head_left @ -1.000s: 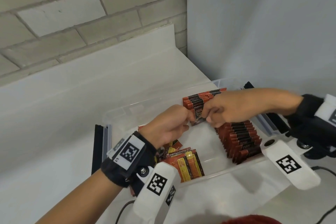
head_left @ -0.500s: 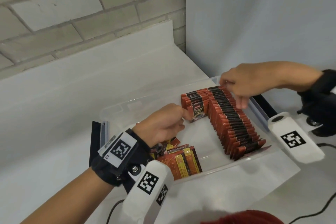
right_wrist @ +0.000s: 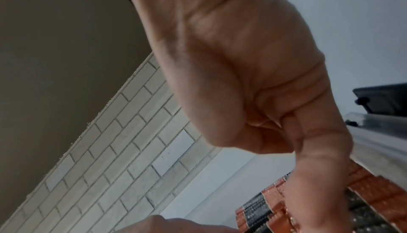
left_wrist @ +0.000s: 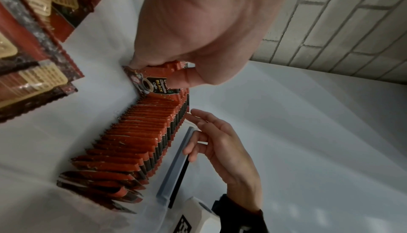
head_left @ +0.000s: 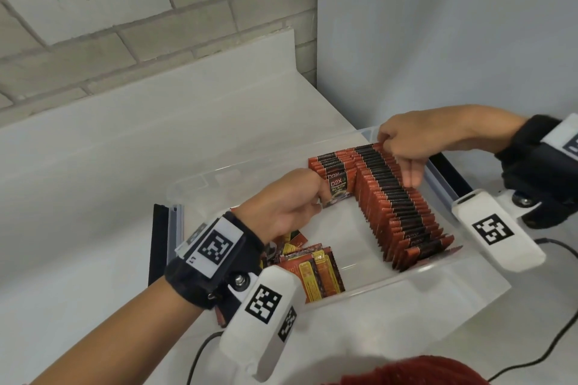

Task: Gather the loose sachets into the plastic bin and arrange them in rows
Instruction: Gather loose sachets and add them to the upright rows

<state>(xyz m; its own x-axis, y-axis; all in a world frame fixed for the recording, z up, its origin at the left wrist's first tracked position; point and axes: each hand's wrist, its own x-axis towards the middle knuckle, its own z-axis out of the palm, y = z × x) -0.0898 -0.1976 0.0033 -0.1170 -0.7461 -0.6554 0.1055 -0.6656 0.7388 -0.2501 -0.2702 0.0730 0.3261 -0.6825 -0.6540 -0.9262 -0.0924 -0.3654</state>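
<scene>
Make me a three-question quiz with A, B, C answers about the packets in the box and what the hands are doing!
1. Where do the flat loose sachets lie?
A. the bin's near left corner
B. on the wall
C. outside the bin

2. What colours are the standing sachets in the long row?
A. blue and white
B. red and black
C. green

3. What is the left hand doing?
A. hanging idle
B. pressing flat on the table
C. pinching a short stack of sachets

Answers: 1 A, they lie inside the clear plastic bin by the left wrist; 2 B, red packets with black bands; 3 C, thumb and fingers clamp the stack.
</scene>
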